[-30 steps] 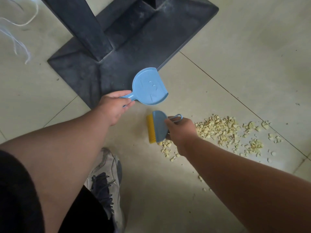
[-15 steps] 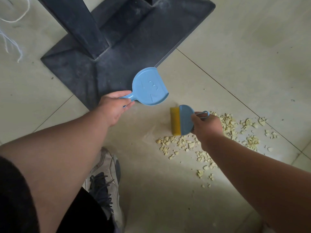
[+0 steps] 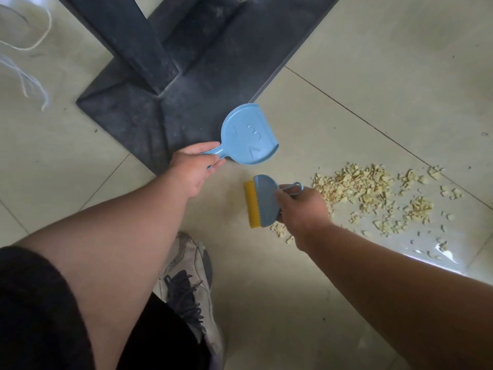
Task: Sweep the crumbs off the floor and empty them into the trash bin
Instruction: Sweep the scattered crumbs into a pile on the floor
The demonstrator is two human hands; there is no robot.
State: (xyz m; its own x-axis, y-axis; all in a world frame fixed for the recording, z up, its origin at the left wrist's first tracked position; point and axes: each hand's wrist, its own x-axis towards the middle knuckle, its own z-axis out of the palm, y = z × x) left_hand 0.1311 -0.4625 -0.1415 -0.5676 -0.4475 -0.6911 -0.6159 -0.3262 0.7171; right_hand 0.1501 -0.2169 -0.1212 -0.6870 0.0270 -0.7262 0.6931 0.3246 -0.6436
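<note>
My left hand grips the handle of a small blue dustpan, held above the floor by the corner of a dark base. My right hand holds a blue hand brush with yellow bristles facing left, low over the beige tile floor. A pile of pale yellow crumbs lies spread on the floor to the right of the brush, with a few bits under my right hand. No trash bin is in view.
A dark square table base with a slanted post fills the upper middle. White string lies at the upper left. My grey sneaker stands on the floor below the brush. Tile joints cross the floor.
My right hand has moved the brush left and toward me, away from the main crumb pile. The dustpan in my left hand has stayed in place.
</note>
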